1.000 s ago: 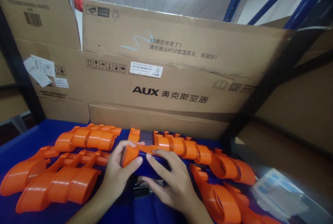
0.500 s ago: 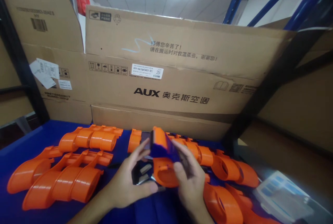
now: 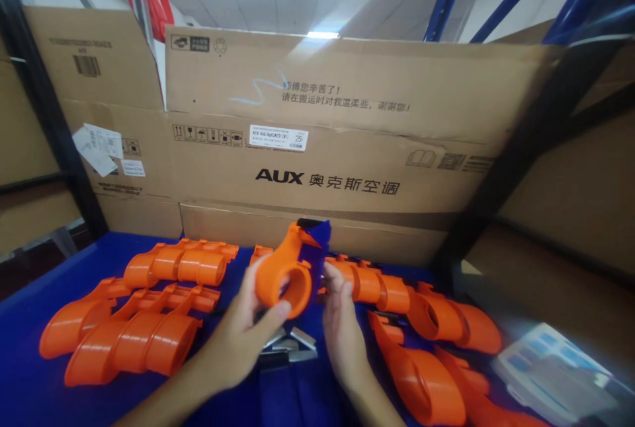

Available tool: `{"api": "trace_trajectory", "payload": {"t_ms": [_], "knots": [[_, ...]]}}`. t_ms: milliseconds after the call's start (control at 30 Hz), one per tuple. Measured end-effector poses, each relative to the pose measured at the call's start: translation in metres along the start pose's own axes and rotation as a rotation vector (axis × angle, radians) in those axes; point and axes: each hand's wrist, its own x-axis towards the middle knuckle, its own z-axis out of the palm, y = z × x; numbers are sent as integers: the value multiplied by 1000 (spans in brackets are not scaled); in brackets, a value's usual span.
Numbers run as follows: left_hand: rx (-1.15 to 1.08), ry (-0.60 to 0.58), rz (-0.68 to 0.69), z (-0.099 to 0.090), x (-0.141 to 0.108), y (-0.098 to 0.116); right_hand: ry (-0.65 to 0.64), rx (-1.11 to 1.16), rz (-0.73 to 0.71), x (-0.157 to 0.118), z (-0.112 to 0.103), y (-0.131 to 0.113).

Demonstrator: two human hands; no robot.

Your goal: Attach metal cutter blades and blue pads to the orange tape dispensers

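Orange ring piece (image 3: 278,264) in a thumb-and-finger pinch of the left hand (image 3: 239,340), right hand (image 3: 344,326) alongside, fingers loosely together!

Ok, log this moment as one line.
left hand: holds orange-and-blue ringed plastic part | right hand: open beside it, contact unclear | silver metal pieces: lying below

A cardboard panel (image 3: 347,156) bears "AUX 奥克斯空调" in black beneath a white label (image 3: 278,138) reading "KFR-46G/BpR3AES1(B1)" and "25".

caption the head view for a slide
Left hand holding an orange part, right hand beside it, cardboard behind.
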Motion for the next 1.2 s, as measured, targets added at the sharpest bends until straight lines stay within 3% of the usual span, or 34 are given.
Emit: {"api": "trace_trajectory", "payload": {"t_ms": [100,167,300,533,967,1200], "knots": [[209,220,0,-37,12,13,31,-105,-2,5,-6,-7],[506,373,-36,-64,21,23,46,-156,-36,6,-11,-9],[1052,357,-245,-95,35,34,13,-195,-116,3,-13,-9],[1384,169,-273,-90,47,12,-34,-215,-137,-1,-12,-12],[1422,48,-224,-85,45,-29,-77,-255,-155,-3,-13,-26],[1434,-41,-195,-92,39,-36,-98,-244,-153,-4,-12,-29]]}}
